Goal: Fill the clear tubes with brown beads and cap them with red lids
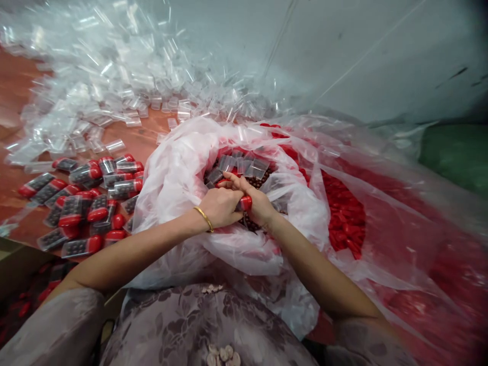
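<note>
My left hand point(224, 206), with a gold bangle point(205, 218) at its wrist, meets my right hand point(256, 204) over an opened white plastic bag point(163, 178). Between them they grip a small red-capped tube point(246, 203); its shiny red end shows beside my right palm, and the rest is hidden by my fingers. The fingers of both hands are curled together around it. Under the hands, the bag holds dark brown beads point(254, 182) and several flat clear plastic sleeves point(259, 169).
Filled clear tubes point(78, 211) with dark beads and red caps are heaped at the left on the reddish table point(133, 134). Behind them spreads a large pile of clear plastic sleeves point(114, 76). At the right, a clear bag point(400, 213) covers many red caps point(343, 216). A pale wall point(343, 46) stands behind.
</note>
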The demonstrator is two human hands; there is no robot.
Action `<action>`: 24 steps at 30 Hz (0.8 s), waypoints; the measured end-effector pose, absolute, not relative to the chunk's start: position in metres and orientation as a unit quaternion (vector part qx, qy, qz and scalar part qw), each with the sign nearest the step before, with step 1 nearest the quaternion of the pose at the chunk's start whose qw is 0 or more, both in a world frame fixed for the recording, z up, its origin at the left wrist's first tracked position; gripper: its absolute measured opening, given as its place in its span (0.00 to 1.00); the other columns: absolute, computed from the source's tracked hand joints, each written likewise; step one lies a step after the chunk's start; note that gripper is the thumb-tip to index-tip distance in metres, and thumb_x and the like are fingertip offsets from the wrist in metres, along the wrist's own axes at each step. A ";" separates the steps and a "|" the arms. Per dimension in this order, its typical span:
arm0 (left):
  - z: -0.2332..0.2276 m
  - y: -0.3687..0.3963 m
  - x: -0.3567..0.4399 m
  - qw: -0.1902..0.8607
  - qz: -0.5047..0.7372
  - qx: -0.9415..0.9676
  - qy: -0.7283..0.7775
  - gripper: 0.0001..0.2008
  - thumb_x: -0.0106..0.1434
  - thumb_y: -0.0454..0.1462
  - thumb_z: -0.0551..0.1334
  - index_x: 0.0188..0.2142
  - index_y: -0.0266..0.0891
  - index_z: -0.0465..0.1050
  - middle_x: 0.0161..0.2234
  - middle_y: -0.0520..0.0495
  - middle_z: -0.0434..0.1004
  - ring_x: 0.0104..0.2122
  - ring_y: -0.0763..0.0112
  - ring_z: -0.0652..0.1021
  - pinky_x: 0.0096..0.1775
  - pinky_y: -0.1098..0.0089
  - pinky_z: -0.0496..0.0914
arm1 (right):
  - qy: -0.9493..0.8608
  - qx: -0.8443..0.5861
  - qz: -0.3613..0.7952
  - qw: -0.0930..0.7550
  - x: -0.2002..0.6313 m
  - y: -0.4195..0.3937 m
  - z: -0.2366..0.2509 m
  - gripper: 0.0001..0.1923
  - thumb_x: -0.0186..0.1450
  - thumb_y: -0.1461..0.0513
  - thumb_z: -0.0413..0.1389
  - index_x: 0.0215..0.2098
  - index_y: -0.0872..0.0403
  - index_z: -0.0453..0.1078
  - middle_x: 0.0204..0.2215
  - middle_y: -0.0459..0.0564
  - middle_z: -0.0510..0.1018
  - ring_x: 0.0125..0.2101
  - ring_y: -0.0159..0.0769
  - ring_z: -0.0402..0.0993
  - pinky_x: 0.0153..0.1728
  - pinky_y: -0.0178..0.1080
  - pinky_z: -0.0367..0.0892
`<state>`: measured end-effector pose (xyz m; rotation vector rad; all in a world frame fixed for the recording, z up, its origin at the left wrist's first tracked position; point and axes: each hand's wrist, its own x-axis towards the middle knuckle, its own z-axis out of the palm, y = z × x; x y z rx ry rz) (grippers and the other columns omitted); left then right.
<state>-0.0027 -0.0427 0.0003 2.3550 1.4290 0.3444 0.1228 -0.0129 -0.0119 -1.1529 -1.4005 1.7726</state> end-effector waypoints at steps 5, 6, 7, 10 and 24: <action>0.002 -0.043 -0.002 0.191 0.076 0.839 0.504 0.13 0.56 0.39 0.57 0.38 0.35 0.74 0.34 0.40 0.78 0.37 0.55 0.79 0.36 0.63 0.73 | -0.559 -0.456 0.616 0.317 0.128 -0.017 -0.021 0.29 0.63 0.46 0.47 0.58 0.48 0.63 0.50 0.47 0.74 0.53 0.37 0.68 0.60 0.43 0.57; 0.002 -0.043 -0.002 0.193 0.072 0.836 0.508 0.13 0.56 0.39 0.57 0.38 0.35 0.74 0.34 0.40 0.78 0.36 0.55 0.79 0.36 0.62 0.73 | -0.573 -0.463 0.596 0.319 0.129 -0.016 -0.022 0.30 0.63 0.45 0.47 0.59 0.48 0.63 0.52 0.47 0.73 0.54 0.37 0.66 0.60 0.43 0.55; 0.002 -0.043 -0.003 0.194 0.070 0.832 0.515 0.13 0.56 0.38 0.57 0.38 0.35 0.74 0.34 0.39 0.78 0.36 0.55 0.79 0.36 0.62 0.73 | -0.589 -0.469 0.574 0.321 0.129 -0.016 -0.023 0.31 0.63 0.44 0.46 0.59 0.48 0.62 0.53 0.47 0.71 0.55 0.37 0.65 0.61 0.44 0.54; 0.002 -0.041 -0.002 0.194 0.078 0.819 0.534 0.13 0.55 0.37 0.57 0.38 0.34 0.74 0.34 0.39 0.78 0.36 0.56 0.79 0.36 0.62 0.73 | -0.630 -0.483 0.507 0.334 0.126 -0.012 -0.023 0.33 0.62 0.41 0.45 0.60 0.47 0.61 0.56 0.47 0.68 0.58 0.38 0.61 0.63 0.44 0.50; 0.000 -0.089 -0.156 0.089 0.348 0.582 0.729 0.16 0.56 0.47 0.61 0.39 0.39 0.71 0.29 0.51 0.76 0.30 0.70 0.75 0.34 0.70 0.70 | -0.885 -0.443 0.137 0.030 0.155 0.006 -0.007 0.15 0.65 0.60 0.49 0.43 0.55 0.74 0.43 0.55 0.78 0.44 0.43 0.72 0.45 0.43 0.64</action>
